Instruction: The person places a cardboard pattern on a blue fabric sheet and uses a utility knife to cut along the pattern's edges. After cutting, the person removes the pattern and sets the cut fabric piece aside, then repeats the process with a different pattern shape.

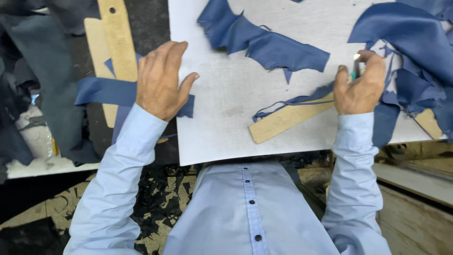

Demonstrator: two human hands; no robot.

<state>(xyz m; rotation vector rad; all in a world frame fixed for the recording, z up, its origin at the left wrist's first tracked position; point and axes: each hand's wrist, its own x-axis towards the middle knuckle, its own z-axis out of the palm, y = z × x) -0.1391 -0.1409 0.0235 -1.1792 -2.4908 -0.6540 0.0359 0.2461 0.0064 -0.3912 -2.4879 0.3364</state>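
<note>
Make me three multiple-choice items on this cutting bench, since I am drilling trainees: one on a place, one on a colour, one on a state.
1. Where does the left hand rest?
A. on a blue fabric strip
B. on the floor
C. on the shirt buttons

2. What colour are the fabric scraps?
A. red
B. blue
C. yellow

3. How is the right hand?
A. flat and empty
B. out of view
C. closed on a small tool

Answers: A, its palm lies on the strip at the grey board's edge; B, every scrap is blue; C, fingers curl around the tool.
</note>
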